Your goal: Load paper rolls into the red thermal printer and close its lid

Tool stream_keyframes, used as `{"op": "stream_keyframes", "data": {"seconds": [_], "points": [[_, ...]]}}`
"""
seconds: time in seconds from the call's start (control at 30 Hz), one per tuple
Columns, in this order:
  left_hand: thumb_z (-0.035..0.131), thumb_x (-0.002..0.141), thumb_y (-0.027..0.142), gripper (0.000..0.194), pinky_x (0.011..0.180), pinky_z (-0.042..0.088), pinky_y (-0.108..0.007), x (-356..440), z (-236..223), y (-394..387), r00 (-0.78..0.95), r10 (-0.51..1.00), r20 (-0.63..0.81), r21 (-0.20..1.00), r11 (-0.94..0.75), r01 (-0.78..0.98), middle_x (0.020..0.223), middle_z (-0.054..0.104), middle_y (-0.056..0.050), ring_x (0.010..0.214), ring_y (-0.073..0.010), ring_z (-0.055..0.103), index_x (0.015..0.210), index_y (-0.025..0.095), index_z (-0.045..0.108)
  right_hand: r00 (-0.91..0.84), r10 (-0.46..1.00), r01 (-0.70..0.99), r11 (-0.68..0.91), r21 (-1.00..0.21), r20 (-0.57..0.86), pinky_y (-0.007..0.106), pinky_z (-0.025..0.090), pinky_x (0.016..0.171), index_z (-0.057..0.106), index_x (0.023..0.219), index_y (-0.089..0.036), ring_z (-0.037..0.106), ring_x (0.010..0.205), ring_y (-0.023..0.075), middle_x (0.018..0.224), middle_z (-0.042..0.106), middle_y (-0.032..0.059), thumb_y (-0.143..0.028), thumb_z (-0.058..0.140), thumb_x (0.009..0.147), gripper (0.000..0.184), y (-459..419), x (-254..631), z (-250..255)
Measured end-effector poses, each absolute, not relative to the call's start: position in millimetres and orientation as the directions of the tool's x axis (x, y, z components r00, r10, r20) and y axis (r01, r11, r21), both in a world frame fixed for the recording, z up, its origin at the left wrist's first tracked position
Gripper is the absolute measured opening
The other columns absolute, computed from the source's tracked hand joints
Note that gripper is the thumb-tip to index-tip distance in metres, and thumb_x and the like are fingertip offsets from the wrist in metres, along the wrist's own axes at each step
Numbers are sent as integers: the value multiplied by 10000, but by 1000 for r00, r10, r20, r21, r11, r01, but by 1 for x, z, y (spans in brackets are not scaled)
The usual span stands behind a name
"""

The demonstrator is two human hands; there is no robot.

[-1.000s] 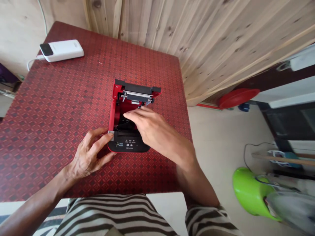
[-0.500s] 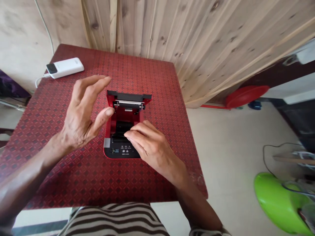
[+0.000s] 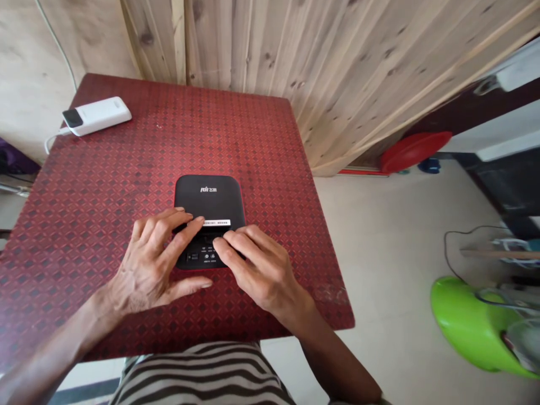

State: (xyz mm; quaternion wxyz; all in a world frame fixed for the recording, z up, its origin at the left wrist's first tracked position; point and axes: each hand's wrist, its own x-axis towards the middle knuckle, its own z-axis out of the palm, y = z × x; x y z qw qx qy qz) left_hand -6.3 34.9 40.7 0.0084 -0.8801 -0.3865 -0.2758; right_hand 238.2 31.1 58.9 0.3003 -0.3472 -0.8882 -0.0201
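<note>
A small black and red receipt printer sits on the red patterned table, its black lid closed flat and a white strip showing at the slot. My left hand lies over the printer's front left corner, fingers stretched flat on the lid and thumb out on the table. My right hand rests on the front right, fingers extended onto the button panel. Neither hand holds anything.
A white power bank with a cable lies at the table's far left corner. A wooden plank wall stands behind the table. On the floor to the right are a green plastic object, a red dish and loose cables.
The printer's lid, standing open before, is now closed. My left hand came down from above the lid onto it. My right hand moved out of the paper bay to the front panel.
</note>
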Motion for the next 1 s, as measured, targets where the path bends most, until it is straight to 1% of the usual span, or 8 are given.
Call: {"op": "stream_keyframes", "data": {"seconds": [0.17, 0.3, 0.47, 0.53, 0.63, 0.77, 0.87, 1.0], "points": [[714, 905, 646, 843, 974, 500, -472, -5, 28, 33, 529, 673, 516, 199, -695, 691, 1346, 630, -175, 1260, -358, 617, 1580, 222, 439, -578, 606, 619, 762, -190, 546, 339, 591, 755, 703, 1075, -130, 652, 825, 191, 955, 772, 86, -41, 572, 1006, 172, 33, 240, 55], [746, 889, 625, 805, 955, 513, -474, -4, 29, 36, 515, 686, 514, 216, -685, 696, 1334, 638, -164, 1220, -345, 632, 1543, 241, 478, -577, 622, 616, 757, -218, 529, 347, 594, 781, 688, 1106, -174, 671, 854, 194, 969, 767, 77, -41, 544, 1009, 218, 33, 239, 53], [760, 887, 595, 780, 986, 531, -504, -2, 26, 35, 513, 683, 520, 218, -687, 694, 1327, 641, -161, 1243, -353, 628, 1531, 249, 488, -492, 669, 590, 727, -351, 558, 385, 606, 827, 644, 1289, -215, 703, 895, 210, 1012, 780, 70, -89, 620, 996, 320, 36, 248, 58], [748, 901, 584, 802, 1033, 531, -528, -3, 25, 32, 516, 684, 516, 231, -691, 685, 1372, 614, -173, 1303, -368, 603, 1562, 239, 450, -347, 747, 620, 636, -459, 567, 394, 606, 820, 656, 1304, -261, 717, 884, 210, 1014, 787, 50, -144, 662, 995, 330, 43, 264, 54], [767, 883, 595, 925, 1097, 540, -544, -9, 24, 24, 442, 701, 560, 276, -661, 698, 1463, 541, -175, 1362, -364, 568, 1627, 236, 349, -124, 867, 700, 421, -577, 482, 375, 592, 759, 727, 1161, -264, 720, 823, 207, 944, 781, 40, -236, 645, 1021, 165, 56, 294, 29], [836, 828, 571, 967, 1063, 593, -522, -19, 21, 14, 341, 705, 621, 286, -609, 740, 1406, 583, -135, 1294, -335, 610, 1613, 257, 369, -95, 927, 742, 309, -596, 362, 394, 592, 820, 743, 1098, -191, 744, 894, 240, 1017, 790, 97, -314, 602, 1036, 197, 68, 318, -21], [823, 839, 577, 891, 962, 631, -506, -23, 14, 8, 318, 692, 648, 280, -605, 746, 1314, 630, -134, 1202, -313, 646, 1567, 247, 430, -83, 959, 779, 233, -583, 271, 413, 580, 830, 739, 1138, -184, 729, 885, 255, 1019, 773, 99, -369, 581, 1038, 263, 69, 315, -41], [831, 865, 453, 682, 921, 617, -488, -26, 3, 3, 338, 676, 654, 226, -602, 766, 1312, 623, -110, 1164, -290, 661, 1460, 291, 541, -76, 971, 791, 196, -580, 225, 424, 563, 849, 742, 1143, -190, 719, 926, 270, 1057, 762, 108, -383, 549, 1047, 289, 68, 310, -39]]}}
